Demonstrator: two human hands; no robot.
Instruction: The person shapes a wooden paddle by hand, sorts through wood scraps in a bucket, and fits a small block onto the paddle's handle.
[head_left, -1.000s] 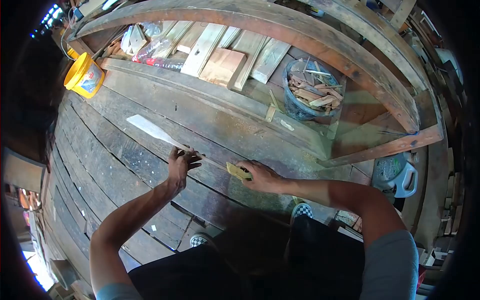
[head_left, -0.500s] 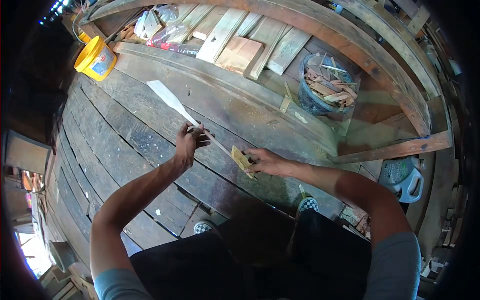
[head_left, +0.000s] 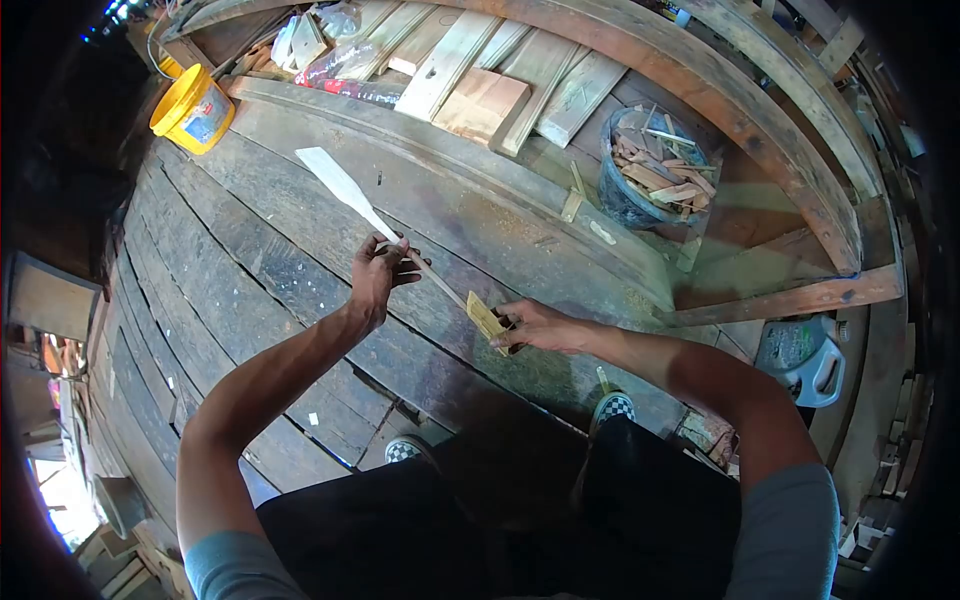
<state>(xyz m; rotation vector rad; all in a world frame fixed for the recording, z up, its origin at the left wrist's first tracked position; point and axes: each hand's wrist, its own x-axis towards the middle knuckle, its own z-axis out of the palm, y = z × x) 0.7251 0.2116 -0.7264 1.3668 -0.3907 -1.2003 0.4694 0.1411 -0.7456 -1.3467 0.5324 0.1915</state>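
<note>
A small pale wooden paddle slants across the middle of the view, its flat blade pointing up and left. My left hand is closed around the shaft just below the blade, thumb and fingers pinching it. Near the shaft's lower end, my right hand grips a piece of yellow sandpaper, which is folded and overlaps the shaft there. The very tip of the shaft is hidden behind the sandpaper and fingers.
Worn floor planks spread below, with gaps between them. A yellow bucket stands at upper left. Wooden boards lie behind a low beam, beside a blue tub of wood scraps. At right sits a grey jug.
The paddle's blade has shifted slightly upward and to the right in view. My right hand and the sandpaper have moved a little to the right; both hands keep their hold.
</note>
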